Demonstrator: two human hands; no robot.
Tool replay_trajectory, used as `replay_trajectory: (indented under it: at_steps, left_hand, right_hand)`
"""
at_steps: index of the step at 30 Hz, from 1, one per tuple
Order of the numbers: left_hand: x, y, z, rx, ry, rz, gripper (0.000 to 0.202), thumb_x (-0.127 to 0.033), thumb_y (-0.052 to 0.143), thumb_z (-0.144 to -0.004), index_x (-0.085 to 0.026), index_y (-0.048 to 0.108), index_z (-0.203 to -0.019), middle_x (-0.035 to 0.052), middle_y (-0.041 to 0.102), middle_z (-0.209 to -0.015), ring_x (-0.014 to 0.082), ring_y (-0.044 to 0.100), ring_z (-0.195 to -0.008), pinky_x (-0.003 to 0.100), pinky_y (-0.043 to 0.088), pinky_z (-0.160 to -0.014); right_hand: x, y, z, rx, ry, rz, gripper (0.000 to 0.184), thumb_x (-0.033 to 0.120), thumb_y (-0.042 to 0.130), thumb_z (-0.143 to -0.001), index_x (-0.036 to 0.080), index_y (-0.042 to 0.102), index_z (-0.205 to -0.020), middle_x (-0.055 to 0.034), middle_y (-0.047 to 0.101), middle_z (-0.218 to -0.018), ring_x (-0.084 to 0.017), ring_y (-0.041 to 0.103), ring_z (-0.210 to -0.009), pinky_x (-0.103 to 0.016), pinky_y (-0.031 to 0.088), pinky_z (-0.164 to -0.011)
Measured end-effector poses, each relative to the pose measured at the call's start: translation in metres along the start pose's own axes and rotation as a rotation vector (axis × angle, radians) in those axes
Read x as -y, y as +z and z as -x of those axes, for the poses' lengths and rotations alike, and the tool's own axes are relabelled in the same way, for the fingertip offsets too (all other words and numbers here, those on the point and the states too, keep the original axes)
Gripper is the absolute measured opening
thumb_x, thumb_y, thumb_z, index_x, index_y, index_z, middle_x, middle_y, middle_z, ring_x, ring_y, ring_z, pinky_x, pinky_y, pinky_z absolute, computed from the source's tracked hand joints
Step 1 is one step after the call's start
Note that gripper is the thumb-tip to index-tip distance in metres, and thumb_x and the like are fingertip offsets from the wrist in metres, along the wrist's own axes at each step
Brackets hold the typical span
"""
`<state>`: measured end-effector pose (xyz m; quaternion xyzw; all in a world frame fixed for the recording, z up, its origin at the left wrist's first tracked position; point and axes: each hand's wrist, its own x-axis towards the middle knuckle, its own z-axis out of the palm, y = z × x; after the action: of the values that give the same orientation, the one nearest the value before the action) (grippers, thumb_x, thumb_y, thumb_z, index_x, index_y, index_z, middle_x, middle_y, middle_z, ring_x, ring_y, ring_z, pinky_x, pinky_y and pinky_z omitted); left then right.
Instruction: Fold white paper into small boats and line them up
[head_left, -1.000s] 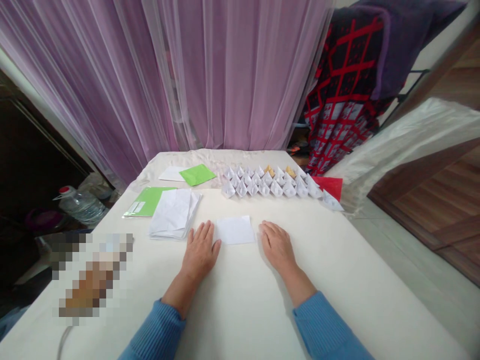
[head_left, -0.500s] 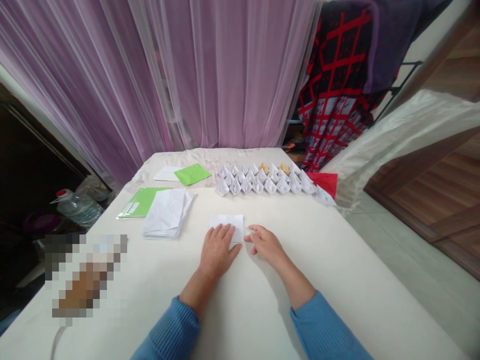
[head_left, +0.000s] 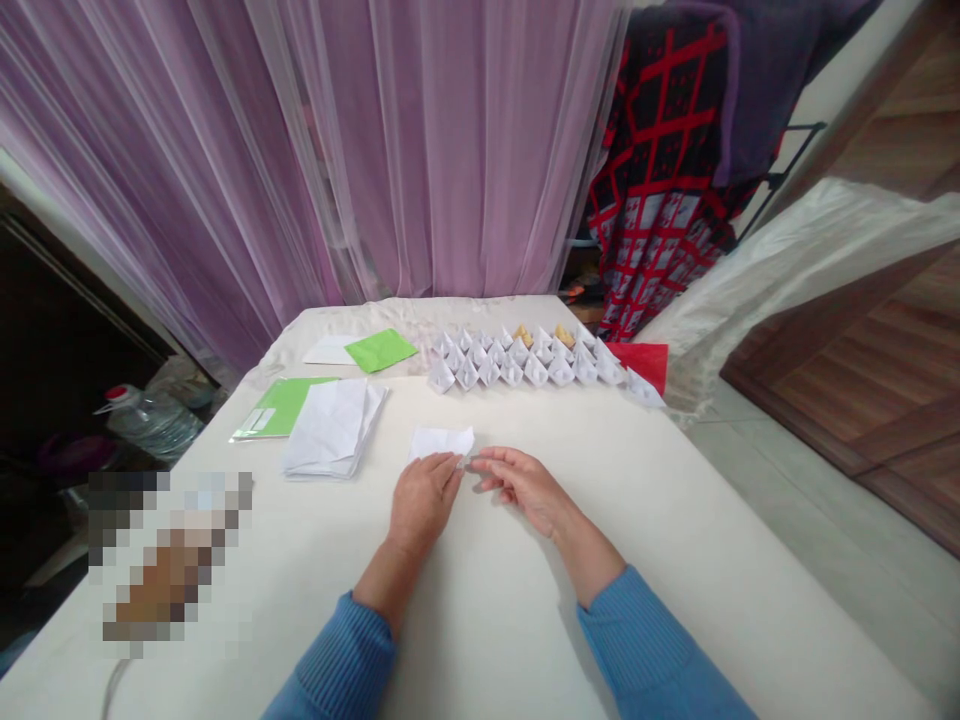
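A small white sheet of paper lies on the white-covered table, its right corner slightly lifted. My left hand covers the near part of it, thumb drawn in against the fingers and closed on the near edge. Just right of the paper is my right hand, fingers stretched to the left and a little apart, with nothing visible in them. Whether its fingertips touch the paper's corner I cannot tell. Beyond the hands stand rows of several folded white paper boats.
To the left is a stack of white paper beside a green packet. Green paper lies farther back, and red paper at the right edge. A water bottle stands past the table's left side.
The paper has shifted slightly left and its right corner has come up. My left hand's thumb has closed toward its fingers. My right hand has moved a little left.
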<state>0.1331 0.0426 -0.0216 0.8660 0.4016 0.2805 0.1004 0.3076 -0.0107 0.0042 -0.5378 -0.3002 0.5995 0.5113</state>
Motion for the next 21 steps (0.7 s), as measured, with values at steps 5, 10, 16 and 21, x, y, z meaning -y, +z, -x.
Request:
replay_trajectory:
  at_steps: [5,10,16,21]
  left_hand:
    - [0.000,-0.008,-0.002,-0.188,-0.219,0.432,0.031,-0.037,0.048,-0.091,-0.020,0.072,-0.099,0.0040,0.075,-0.095,0.0205,0.068,-0.089,0.032,0.052,-0.084]
    - [-0.006,-0.017,-0.003,-0.153,-0.348,0.767,0.038,-0.048,0.052,-0.088,-0.016,0.073,-0.085,-0.0001,0.068,-0.072,0.0169,0.061,-0.073,0.026,0.048,-0.072]
    - [-0.008,-0.018,-0.003,-0.140,-0.412,0.909,0.040,-0.053,0.056,-0.084,-0.016,0.071,-0.081,-0.0005,0.065,-0.070,0.0147,0.056,-0.070,0.025,0.046,-0.071]
    - [-0.007,-0.018,-0.002,-0.114,-0.423,0.940,0.041,-0.055,0.058,-0.082,-0.016,0.071,-0.083,0.0008,0.066,-0.071,0.0157,0.057,-0.071,0.025,0.046,-0.070]
  right_hand:
    - [-0.013,0.000,-0.011,-0.175,-0.275,0.150,0.042,0.030,0.066,-0.067,0.023,0.060,-0.107,-0.0089,0.067,-0.115,-0.015,0.064,-0.077,-0.024,0.045,-0.057]
    - [-0.021,0.006,-0.011,-0.310,-0.645,0.475,0.051,0.029,0.066,-0.068,0.026,0.058,-0.118,-0.0080,0.060,-0.126,-0.023,0.057,-0.110,-0.034,0.049,-0.080]
    - [-0.021,0.006,-0.013,-0.278,-0.581,0.385,0.032,0.034,0.063,-0.072,0.021,0.064,-0.101,-0.0028,0.068,-0.087,-0.017,0.062,-0.080,-0.030,0.047,-0.073]
    - [-0.014,0.008,-0.008,-0.189,-0.530,0.338,0.023,0.041,0.061,-0.075,0.018,0.062,-0.069,0.0034,0.054,-0.060,-0.011,0.046,-0.056,-0.023,0.037,-0.054]
